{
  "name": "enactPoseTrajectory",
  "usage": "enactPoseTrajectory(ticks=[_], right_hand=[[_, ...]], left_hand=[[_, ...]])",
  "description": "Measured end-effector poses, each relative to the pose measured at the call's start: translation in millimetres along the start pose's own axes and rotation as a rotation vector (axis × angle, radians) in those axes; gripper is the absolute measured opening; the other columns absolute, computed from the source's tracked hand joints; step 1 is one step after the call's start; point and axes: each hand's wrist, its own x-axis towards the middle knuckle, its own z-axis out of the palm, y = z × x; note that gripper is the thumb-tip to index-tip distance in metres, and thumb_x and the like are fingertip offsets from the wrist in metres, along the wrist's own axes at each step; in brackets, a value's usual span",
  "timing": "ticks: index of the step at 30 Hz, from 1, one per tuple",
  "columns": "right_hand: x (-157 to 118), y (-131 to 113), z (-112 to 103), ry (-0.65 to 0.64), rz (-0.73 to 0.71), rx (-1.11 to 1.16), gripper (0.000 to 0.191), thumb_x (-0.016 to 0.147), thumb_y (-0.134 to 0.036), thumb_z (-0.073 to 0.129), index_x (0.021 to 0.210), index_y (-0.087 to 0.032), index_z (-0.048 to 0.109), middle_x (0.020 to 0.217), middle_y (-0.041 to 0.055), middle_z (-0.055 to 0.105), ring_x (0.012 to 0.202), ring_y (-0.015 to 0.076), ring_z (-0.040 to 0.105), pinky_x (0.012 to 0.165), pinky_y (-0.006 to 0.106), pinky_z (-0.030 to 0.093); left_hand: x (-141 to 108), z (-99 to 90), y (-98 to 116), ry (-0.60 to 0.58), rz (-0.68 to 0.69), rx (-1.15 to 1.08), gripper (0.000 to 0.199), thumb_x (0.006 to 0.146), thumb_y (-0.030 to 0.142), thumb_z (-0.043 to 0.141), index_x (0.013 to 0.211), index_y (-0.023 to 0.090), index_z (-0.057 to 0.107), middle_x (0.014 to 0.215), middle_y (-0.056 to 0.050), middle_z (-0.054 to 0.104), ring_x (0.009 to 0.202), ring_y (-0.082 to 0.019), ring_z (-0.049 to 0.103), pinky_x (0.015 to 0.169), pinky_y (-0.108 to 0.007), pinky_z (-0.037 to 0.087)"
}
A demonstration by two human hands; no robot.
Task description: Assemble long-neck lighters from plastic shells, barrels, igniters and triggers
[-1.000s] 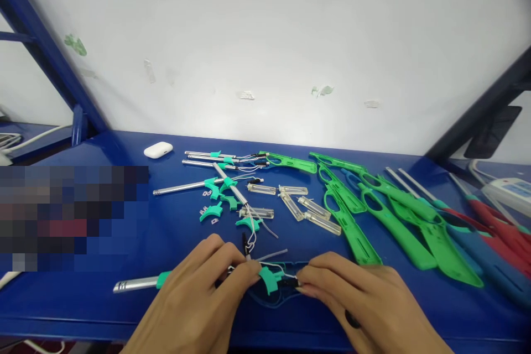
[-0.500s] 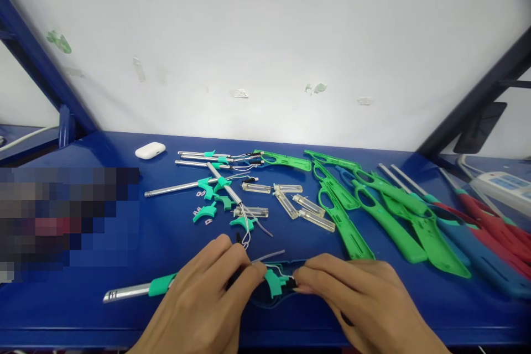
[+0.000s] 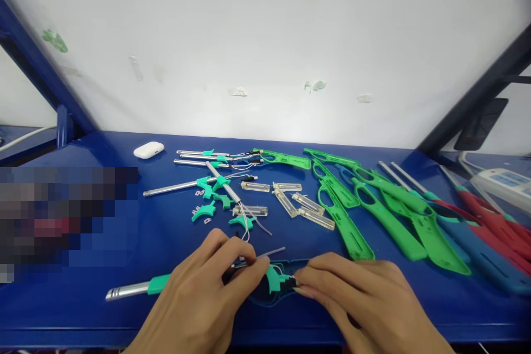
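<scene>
Low in the view lies a blue half shell of a lighter [image 3: 265, 301], with a metal tube [image 3: 128, 291] and its teal collar [image 3: 158, 284] reaching out to the left. My left hand [image 3: 203, 293] is closed over the shell, thumb and forefinger pinched beside a teal trigger [image 3: 274, 279]. My right hand [image 3: 357, 296] pinches the small black igniter [image 3: 289, 282] at the trigger's right side. White wires run behind the trigger, and a thin clear tube [image 3: 275, 251] sticks up near my left fingers. My palms hide much of the shell.
Beyond my hands lie teal triggers [image 3: 204, 211], metal tubes with wires [image 3: 178, 185] and clear fuel tanks [image 3: 316, 218]. Green shells [image 3: 346, 227] and red and blue lighters [image 3: 485, 254] fill the right. A white case [image 3: 148, 150] sits at the back left, below the wall [image 3: 265, 38].
My left thumb and forefinger have shifted slightly, and the trigger has tilted a little. My right hand keeps its pinch on the igniter. The camera view moved slightly.
</scene>
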Motion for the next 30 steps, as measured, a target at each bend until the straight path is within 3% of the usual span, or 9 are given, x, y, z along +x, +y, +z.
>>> enactPoseTrajectory(ticks=[13,18,21,25,30], right_hand=[[-6.6,3.0,1.5,-0.036,0.007,0.015,0.035,0.125,-0.033,0.042,0.115,-0.033,0.076,0.104,-0.0101,0.086,0.076,0.0095,0.084,0.058,0.031,0.053],[-5.4,1.7,0.5,-0.004,0.017,0.022,0.032,0.125,-0.034,0.044,0.117,-0.033,0.075,0.105,-0.0111,0.087,0.076,0.0087,0.084,0.063,0.03,0.054],[-5.5,2.2,-0.3,-0.045,0.02,0.032,0.033,0.125,-0.033,0.043,0.117,-0.033,0.075,0.106,-0.011,0.086,0.076,0.0089,0.083,0.061,0.03,0.054],[-5.9,3.2,-0.2,-0.043,0.016,0.004,0.038,0.126,-0.033,0.039,0.117,-0.034,0.076,0.106,-0.0096,0.086,0.074,0.0096,0.083,0.059,0.03,0.053],[-5.2,1.6,0.1,-0.024,0.007,-0.033,0.04,0.126,-0.036,0.039,0.119,-0.035,0.078,0.106,-0.0097,0.086,0.076,0.0093,0.083,0.059,0.03,0.054]], left_hand=[[2.1,-3.6,-2.4,0.001,-0.004,0.004,0.058,0.094,-0.012,0.043,0.128,0.025,0.07,0.098,-0.002,0.075,0.076,-0.018,0.06,0.063,-0.023,0.058],[0.1,-1.4,-3.1,0.003,-0.029,-0.006,0.06,0.093,-0.013,0.041,0.127,0.025,0.072,0.104,-0.002,0.077,0.082,-0.018,0.066,0.076,-0.029,0.062],[-0.7,-2.6,-3.6,-0.017,-0.031,-0.023,0.056,0.094,-0.012,0.043,0.125,0.025,0.072,0.102,-0.001,0.077,0.081,-0.018,0.066,0.074,-0.03,0.061],[0.0,-4.6,0.4,-0.028,-0.008,-0.012,0.049,0.098,-0.006,0.047,0.124,0.026,0.072,0.099,0.0,0.076,0.077,-0.017,0.065,0.067,-0.028,0.06],[4.5,-5.9,10.9,0.07,-0.03,0.032,0.029,0.116,0.012,0.045,0.121,0.023,0.071,0.105,-0.002,0.077,0.091,-0.018,0.071,0.081,-0.03,0.064]])
